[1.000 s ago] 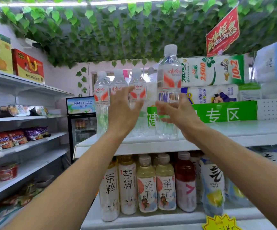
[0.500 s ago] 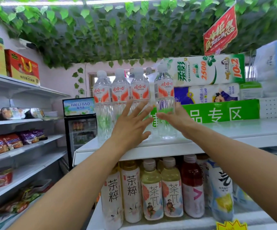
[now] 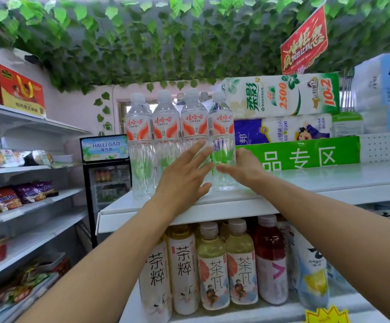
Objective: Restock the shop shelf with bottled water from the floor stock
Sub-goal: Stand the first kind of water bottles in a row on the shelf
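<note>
Four Wahaha water bottles are lined up upright, side by side and touching, at the left end of the white top shelf (image 3: 329, 183), near its front edge. The one being dealt with is the rightmost water bottle (image 3: 222, 136), which stands flat on that shelf, snug against the third water bottle (image 3: 192, 127).

The right hand (image 3: 245, 169) is wrapped loosely round the lower clear part of the rightmost water bottle. Its thumb (image 3: 224, 170) is laid across the front and the fingers are tucked round the right side and back. How hard it's being squeezed can't really be told.

The left hand (image 3: 184, 183) is held open, with its fingers (image 3: 201, 150) straight and fanned out. It's spread in front of the lower half of the third water bottle, and nothing is gripped. Whether the bottle is actually touched by the fingertips can't be made out. The thumbs of both hands are nearly met just above the shelf's front edge.

Further back on the same shelf, a green sign (image 3: 306, 155) is propped up, with tissue packs (image 3: 282, 96) stacked on top. Tea bottles (image 3: 212, 264) are packed in on the level right under the shelf. A small HAI LI GAO fridge (image 3: 105, 148) is parked just off the shelf's left end.
</note>
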### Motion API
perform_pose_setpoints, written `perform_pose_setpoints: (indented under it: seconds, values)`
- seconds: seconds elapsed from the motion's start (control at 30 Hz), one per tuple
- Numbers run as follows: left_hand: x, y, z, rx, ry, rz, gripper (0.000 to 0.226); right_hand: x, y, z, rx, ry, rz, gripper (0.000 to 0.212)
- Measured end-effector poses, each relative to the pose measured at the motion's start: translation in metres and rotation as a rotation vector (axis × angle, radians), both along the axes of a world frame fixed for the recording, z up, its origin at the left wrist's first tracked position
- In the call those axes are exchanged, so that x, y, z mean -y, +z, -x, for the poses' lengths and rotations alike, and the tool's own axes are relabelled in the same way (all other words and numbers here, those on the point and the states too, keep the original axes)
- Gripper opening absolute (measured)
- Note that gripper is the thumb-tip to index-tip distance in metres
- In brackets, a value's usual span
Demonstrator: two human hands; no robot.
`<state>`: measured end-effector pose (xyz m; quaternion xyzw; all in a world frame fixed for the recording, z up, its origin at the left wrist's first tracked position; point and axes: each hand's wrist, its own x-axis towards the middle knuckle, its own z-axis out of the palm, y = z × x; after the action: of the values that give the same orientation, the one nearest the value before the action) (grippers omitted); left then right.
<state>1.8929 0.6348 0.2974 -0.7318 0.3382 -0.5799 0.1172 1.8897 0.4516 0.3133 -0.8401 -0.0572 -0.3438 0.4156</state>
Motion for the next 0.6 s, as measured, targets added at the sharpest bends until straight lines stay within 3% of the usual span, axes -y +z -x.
perform_pose_setpoints:
  seconds: [0.27, 0.4, 0.6]
  values:
    - [0.0, -0.001, -0.001, -0.034, -0.02, 0.026, 0.05, -0.01, 0.001, -0.017, -0.019, -0.109, 0.025, 0.04]
    - [0.001, -0.001, -0.003, -0.025, -0.015, 0.023, 0.049, -0.013, 0.001, -0.02, -0.036, -0.164, 0.042, 0.059]
    - [-0.001, 0.001, -0.004, -0.083, -0.044, 0.018, 0.047, -0.013, -0.001, -0.006, -0.124, -0.193, 0.111, 0.068]
